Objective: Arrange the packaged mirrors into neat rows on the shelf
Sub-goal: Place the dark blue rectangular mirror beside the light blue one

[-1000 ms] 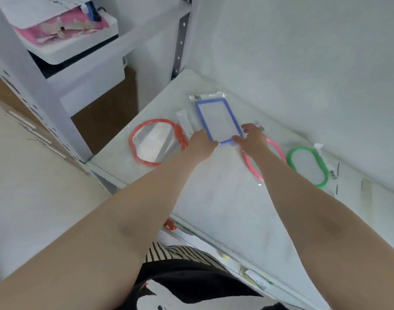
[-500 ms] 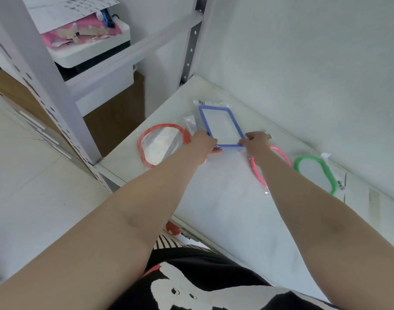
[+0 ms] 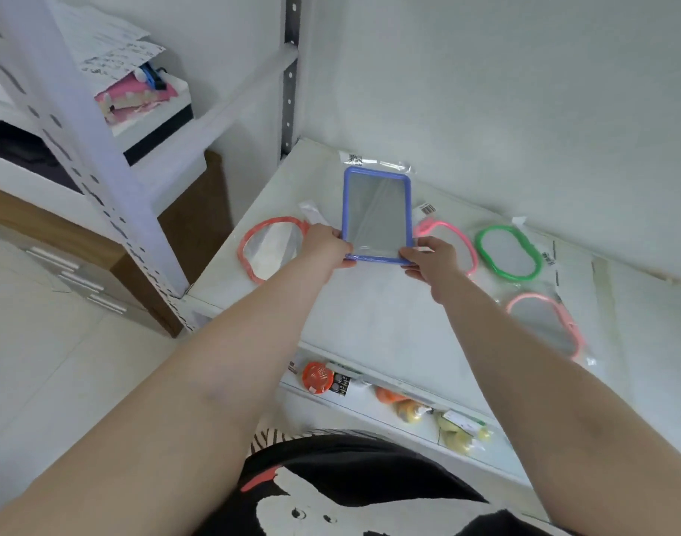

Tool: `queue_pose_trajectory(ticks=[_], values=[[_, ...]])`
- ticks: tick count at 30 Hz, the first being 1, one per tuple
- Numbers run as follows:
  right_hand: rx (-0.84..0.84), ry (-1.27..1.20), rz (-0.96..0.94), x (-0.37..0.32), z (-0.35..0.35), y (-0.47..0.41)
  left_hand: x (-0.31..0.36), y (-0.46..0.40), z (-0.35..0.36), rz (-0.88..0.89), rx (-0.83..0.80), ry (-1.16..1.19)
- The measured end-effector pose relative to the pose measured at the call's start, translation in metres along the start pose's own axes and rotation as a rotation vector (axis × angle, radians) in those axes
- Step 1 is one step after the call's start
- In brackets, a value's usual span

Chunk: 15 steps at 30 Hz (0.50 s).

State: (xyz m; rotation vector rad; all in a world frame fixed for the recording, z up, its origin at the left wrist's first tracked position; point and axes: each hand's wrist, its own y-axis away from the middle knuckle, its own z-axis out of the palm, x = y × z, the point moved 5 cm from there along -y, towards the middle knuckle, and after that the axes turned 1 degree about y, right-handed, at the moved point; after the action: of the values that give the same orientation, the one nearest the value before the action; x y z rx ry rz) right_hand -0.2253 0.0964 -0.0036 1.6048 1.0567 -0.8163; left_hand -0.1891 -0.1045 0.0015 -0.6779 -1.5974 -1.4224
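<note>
Gripping the blue rectangular mirror [image 3: 377, 214] by its near corners, left hand [image 3: 327, 247] and right hand [image 3: 431, 261] hold its crinkled clear wrap above the white shelf [image 3: 369, 323]; barcode label unreadable.

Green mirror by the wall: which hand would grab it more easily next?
Probably the right hand. It is much nearer the green-framed mirror; the left hand would have to cross the blue-framed mirror that both hold.
</note>
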Motion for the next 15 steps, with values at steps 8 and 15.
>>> queue_pose_trajectory(ticks=[8,15], values=[[0.222,-0.162,0.073,0.061,-0.025,0.123,-0.051,0.069,-0.002,0.042,-0.203,-0.114],[0.42,-0.217,0.184,0.141,-0.04,0.251,-0.121,0.145,0.0,0.068,-0.398,-0.256]])
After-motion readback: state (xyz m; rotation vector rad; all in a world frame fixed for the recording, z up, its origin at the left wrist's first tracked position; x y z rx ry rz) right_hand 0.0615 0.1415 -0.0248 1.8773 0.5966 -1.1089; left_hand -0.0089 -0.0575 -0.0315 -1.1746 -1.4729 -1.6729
